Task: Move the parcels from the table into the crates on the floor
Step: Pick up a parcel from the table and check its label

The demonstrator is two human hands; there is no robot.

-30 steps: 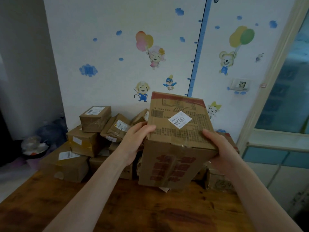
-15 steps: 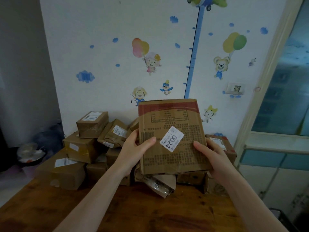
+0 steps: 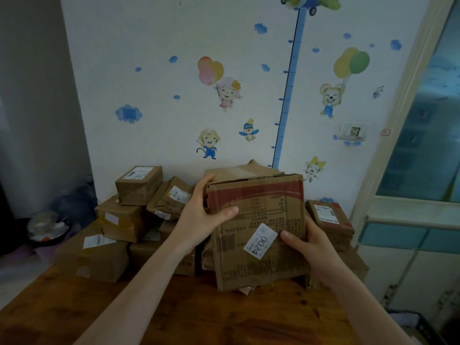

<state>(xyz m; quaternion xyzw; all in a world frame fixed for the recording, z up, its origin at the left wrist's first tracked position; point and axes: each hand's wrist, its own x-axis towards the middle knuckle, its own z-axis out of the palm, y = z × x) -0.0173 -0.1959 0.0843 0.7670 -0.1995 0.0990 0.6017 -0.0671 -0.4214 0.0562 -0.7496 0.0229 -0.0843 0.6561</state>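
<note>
- Cardboard parcel (image 3: pixel 258 230), the one with the white "0024" sticker (image 3: pixel 260 241), hangs between my two hands. Its printed face is tipped toward me and its lower edge is just above the wooden table (image 3: pixel 199 314).
- The board looks creased and dented, and the top flap is torn. I judge the walls soft enough to buckle under a hard squeeze, so the grip belongs on the side edges and corners, where it is stiffest.
- The matte surface should not slip. I'd guess light to middling weight, since two thumbs and the fingers behind carry it.
- My left hand (image 3: pixel 199 215) grips the upper left edge, thumb laid flat across the face and fingers curled round the back.
- My right hand (image 3: pixel 308 245) holds lower on the right edge, thumb pressed just beside the sticker. Its fingers are hidden behind the box.
- Both forearms reach forward and converge on the box.
- The pile of other parcels (image 3: pixel 119 220) sits beyond my left hand and behind the held one.
- A dark rim (image 3: pixel 423 327) shows below my right forearm. I cannot tell whether it is a crate.
</note>
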